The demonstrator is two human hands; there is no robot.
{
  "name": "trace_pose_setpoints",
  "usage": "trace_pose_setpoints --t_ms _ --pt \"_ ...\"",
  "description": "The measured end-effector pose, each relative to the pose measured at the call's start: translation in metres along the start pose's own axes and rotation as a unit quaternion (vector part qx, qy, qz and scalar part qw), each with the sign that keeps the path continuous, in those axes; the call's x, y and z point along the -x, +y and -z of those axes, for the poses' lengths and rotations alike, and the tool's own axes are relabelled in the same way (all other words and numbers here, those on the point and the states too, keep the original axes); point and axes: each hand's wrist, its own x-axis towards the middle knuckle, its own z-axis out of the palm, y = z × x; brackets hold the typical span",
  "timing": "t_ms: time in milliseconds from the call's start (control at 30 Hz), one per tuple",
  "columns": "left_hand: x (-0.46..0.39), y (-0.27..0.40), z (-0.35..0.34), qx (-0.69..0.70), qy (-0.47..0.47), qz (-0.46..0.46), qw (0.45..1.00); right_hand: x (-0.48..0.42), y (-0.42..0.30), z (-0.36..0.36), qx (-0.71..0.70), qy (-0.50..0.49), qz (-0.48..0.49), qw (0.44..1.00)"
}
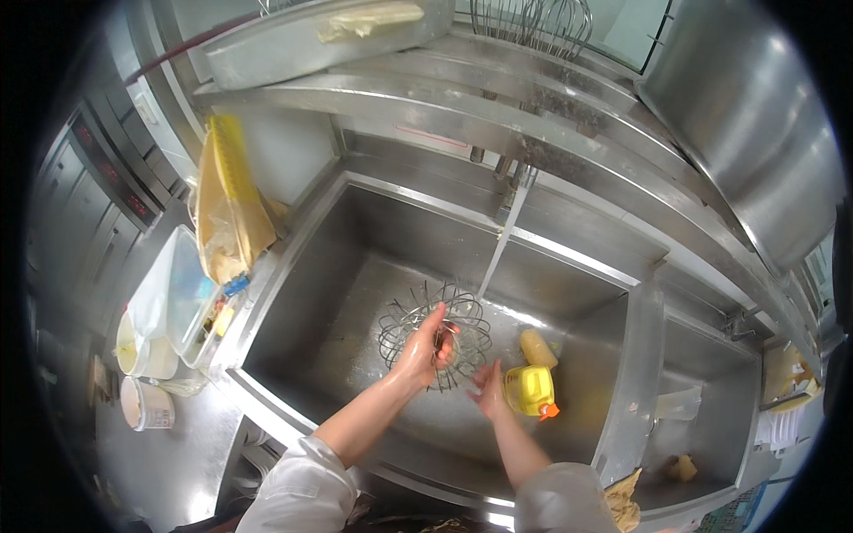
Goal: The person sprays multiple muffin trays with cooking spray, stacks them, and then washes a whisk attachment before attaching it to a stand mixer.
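Observation:
My left hand (423, 353) is closed around a large wire balloon whisk (403, 326), held over the floor of a deep stainless steel sink (313, 266). The whisk's wire loops spread out on both sides of my fingers; its core is hidden by the hand. To the right, my right hand (491, 393) has its fingers apart and holds nothing that I can see. It is between the whisk and a yellow plastic bottle (530, 390) with an orange cap. Beyond the bottle lies a beige cylindrical thing (538, 348), perhaps a sponge.
From the tap (523, 178), a pale straight spout or water stream reaches toward the whisk. A steel shelf (426, 90) overhangs the sink's back, holding more whisks (533, 23). Plastic tubs (146, 403) stand left; a smaller sink (706, 360) adjoins at right, with a cloth (623, 500) nearby.

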Motion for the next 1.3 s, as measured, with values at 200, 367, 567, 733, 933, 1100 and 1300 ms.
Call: trace_pose_setpoints --t_ms 200,367,567,733,933,1100,1300 --pt "0.087 0.063 -0.006 0.033 -0.139 -0.052 0.988 -0.001 0.004 -0.092 -0.1 -0.457 0.091 0.879" --pt "0.102 0.092 0.036 0.112 -0.227 -0.062 0.965 0.046 -0.049 -0.149 -0.35 -0.535 -0.101 0.762" --pt "0.042 0.086 0.12 0.227 -0.264 -0.029 0.937 0.031 -0.111 -0.131 -0.192 -0.324 0.104 0.921" --pt "-0.033 0.042 0.159 0.151 -0.168 0.068 0.972 0.028 -0.158 -0.133 -0.012 -0.115 0.295 0.948" --pt "-0.11 0.037 0.147 -0.124 0.0 0.152 0.98 0.064 -0.183 -0.121 -0.083 -0.022 0.38 0.921" --pt "-0.105 0.06 0.067 -0.586 0.191 -0.371 0.695 0.076 -0.191 -0.095 0.04 0.068 0.519 0.851" --pt "-0.112 0.029 -0.085 -0.606 -0.011 -0.533 0.59 0.092 -0.187 -0.093 0.332 0.225 0.672 0.622"
